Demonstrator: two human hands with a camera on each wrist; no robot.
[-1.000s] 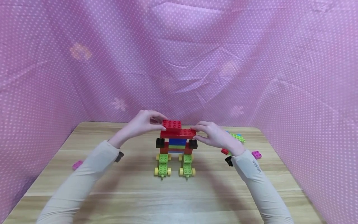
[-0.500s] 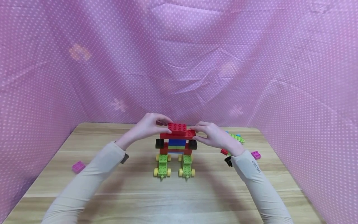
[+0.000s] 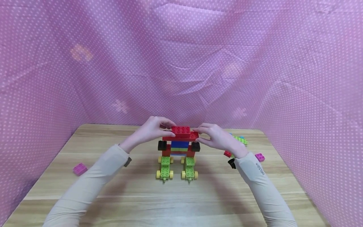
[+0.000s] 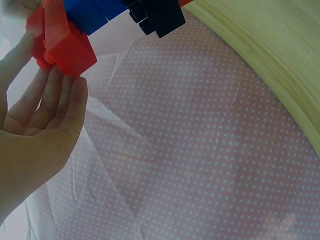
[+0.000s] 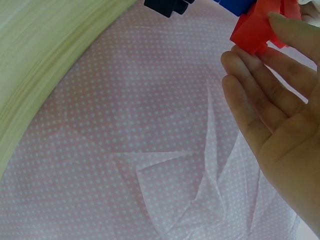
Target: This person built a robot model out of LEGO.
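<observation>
Pinching a red brick (image 3: 181, 130), both hands' grips work over a wooden table (image 3: 141, 195) walled by pink dotted cloth (image 3: 181, 63).

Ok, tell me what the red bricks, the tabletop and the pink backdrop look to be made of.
Red bricks: apparently moulded plastic, smooth with a slight sheen, round studs on top and crisp edges.
Tabletop: looks like wood or a wood-look laminate, pale, with plank lines and grain streaks; which one is unclear.
Pink backdrop: seems a thin cloth or plastic sheet, white-dotted, creased and folded.

Left hand (image 4: 30, 135) fingers (image 4: 70, 107) touching red brick (image 4: 65, 42).
</observation>
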